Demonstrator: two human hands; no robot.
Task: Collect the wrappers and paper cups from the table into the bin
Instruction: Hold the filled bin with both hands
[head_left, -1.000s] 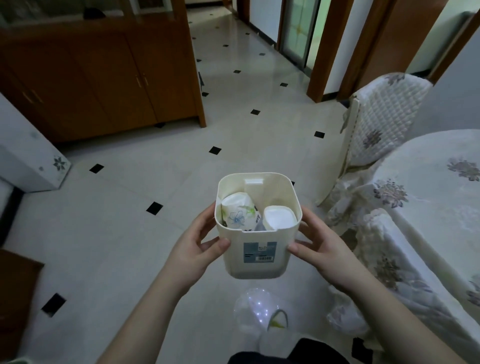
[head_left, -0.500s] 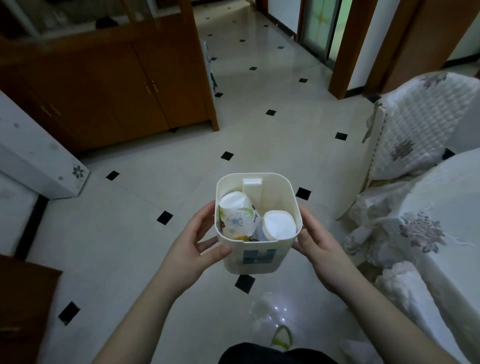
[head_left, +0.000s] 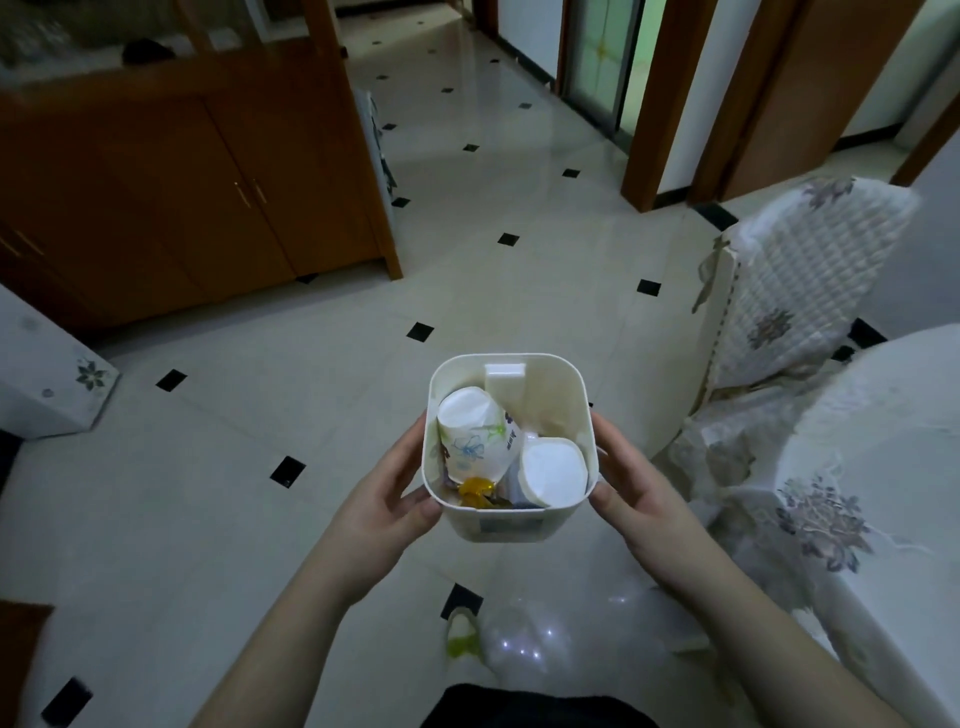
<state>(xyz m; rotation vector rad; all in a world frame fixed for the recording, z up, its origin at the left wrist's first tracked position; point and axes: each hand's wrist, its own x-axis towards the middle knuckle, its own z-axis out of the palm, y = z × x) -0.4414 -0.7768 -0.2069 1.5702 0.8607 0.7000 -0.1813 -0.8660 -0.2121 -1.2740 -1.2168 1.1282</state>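
Both hands (head_left: 387, 501) carry the bin (head_left: 556, 395) holding paper cups (head_left: 470, 439).

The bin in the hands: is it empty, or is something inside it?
Not empty. The bin holds two paper cups, one flowered, one plain white, and a yellow wrapper.

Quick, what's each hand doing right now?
Left hand: grips the left side of the bin.
Right hand: grips the bin's right side.

Wooden cabinet (head_left: 182, 171), covered chair (head_left: 789, 291), clear balloon (head_left: 524, 644) on tiled floor (head_left: 218, 519)
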